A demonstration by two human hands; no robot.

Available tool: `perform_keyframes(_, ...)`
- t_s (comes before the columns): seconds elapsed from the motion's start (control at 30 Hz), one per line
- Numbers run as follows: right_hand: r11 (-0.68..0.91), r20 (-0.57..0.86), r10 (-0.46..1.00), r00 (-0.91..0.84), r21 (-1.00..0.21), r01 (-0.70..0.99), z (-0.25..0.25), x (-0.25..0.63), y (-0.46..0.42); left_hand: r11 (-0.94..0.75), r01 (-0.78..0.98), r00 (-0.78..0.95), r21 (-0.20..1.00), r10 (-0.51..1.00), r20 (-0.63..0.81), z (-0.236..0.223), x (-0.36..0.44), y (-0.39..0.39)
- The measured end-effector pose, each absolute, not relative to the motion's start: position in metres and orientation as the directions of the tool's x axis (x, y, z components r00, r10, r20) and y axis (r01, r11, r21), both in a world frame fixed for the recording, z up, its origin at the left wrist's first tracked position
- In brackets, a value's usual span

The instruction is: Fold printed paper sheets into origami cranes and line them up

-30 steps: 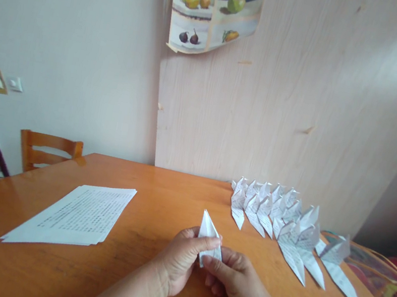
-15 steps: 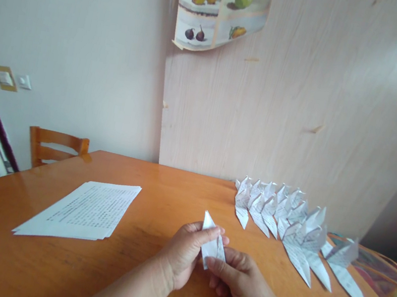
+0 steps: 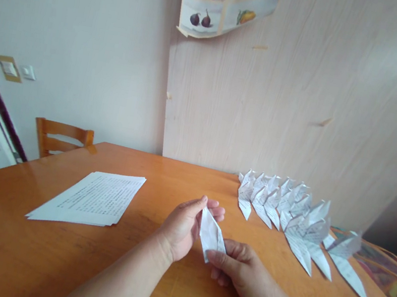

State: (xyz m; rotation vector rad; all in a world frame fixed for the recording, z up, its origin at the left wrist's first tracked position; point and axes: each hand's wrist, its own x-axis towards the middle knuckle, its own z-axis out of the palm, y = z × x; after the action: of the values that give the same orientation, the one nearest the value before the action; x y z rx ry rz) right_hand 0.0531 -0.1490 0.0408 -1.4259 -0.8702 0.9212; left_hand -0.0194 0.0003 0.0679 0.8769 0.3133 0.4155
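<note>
A narrow folded piece of paper (image 3: 211, 233), white with a pointed upper end, slants between my two hands above the table. My right hand (image 3: 237, 264) pinches its lower end, thumb on top and fingers curled underneath. At the upper tip, the thumb of my left hand (image 3: 181, 226) rests by the point, and its fingers reach behind the paper. How firmly the left fingers press is hard to see. To the right stand several folded paper pieces (image 3: 299, 230), printed, with upright points and long flat tails, arranged in rows.
A stack of printed sheets (image 3: 91, 199) lies on the wooden table (image 3: 116, 267) at the left. Behind it is a wooden chair (image 3: 64, 137). A clear plastic bag (image 3: 388, 269) sits by the right edge. A fruit picture (image 3: 229, 8) hangs on the wall.
My left thumb has slid up from the paper's face to its pointed tip, uncovering more of the paper. My right hand keeps its pinch. The view has tilted slightly down.
</note>
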Motion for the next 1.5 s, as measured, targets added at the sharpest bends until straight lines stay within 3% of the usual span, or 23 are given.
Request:
perform_keyframes(0.2, -0.001, -0.033, 0.853, 0.52, -0.998, -0.061, 0.037, 0.06, -0.147, 0.495, -0.289, 0.806, 0.819, 0.587, -0.071, 0.062, -0.016, 0.009)
perform_keyframes(0.33, 0.083, 0.02, 0.793, 0.609, -0.994, -0.074, 0.038, 0.069, -0.149, 0.377, -0.148, 0.846, 0.914, 0.528, -0.08, 0.056, -0.017, 0.003)
perform_keyframes(0.5, 0.132, 0.031, 0.754, 0.656, -0.986, -0.105, 0.039, 0.072, -0.151, 0.183, -0.105, 0.928, 0.978, 0.372, 0.03, 0.058, -0.022, -0.012)
perform_keyframes(0.7, 0.08, 0.004, 0.762, 0.647, -0.993, -0.087, 0.039, 0.07, -0.148, 0.067, -0.119, 0.885, 0.991, 0.46, 0.075, 0.056, -0.02, -0.016)
perform_keyframes(0.97, 0.057, 0.007, 0.734, 0.679, -0.997, -0.051, 0.041, 0.074, -0.15, 0.09, -0.108, 0.861, 0.99, 0.507, 0.048, 0.056, -0.019, -0.009)
perform_keyframes(1.23, 0.121, 0.062, 0.725, 0.686, -0.992, -0.037, 0.037, 0.077, -0.149, 0.22, -0.156, 0.915, 0.963, 0.4, 0.057, 0.056, -0.02, -0.012)
perform_keyframes(1.5, 0.148, 0.046, 0.749, 0.661, -0.984, -0.098, 0.034, 0.076, -0.15, 0.163, -0.174, 0.9, 0.971, 0.427, 0.09, 0.056, -0.019, -0.012)
